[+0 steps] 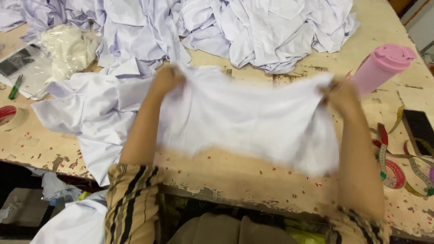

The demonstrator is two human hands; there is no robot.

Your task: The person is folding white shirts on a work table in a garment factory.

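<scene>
Head view looks down on a worn, paint-chipped table (253, 180) with a big heap of white shirts (217, 31) across its far side. Nearer, a white cloth (244, 122) is stretched in the air just above the table, between the two hands. More white fabric (90, 117) lies flat under its left part and hangs over the near edge.

Left hand (166, 80) is closed on the cloth's upper left edge; right hand (342, 96) is closed on the upper right edge, with fabric bunched in the fist. The cloth looks light, thin and limp: it sags in the middle and would likely slip into folds, so edges or corners seem the best places to hold it.

A pink bottle (379, 68) stands just beyond the right hand, tilted in the view. A tape measure (389, 158) coils at the right, beside a dark flat thing (418, 126). At the left lie a plastic bag (68, 49) and a small green tool (16, 86).

The cloth is motion-blurred, so its seams and shape are unclear; its lower right part hides the table behind it.
</scene>
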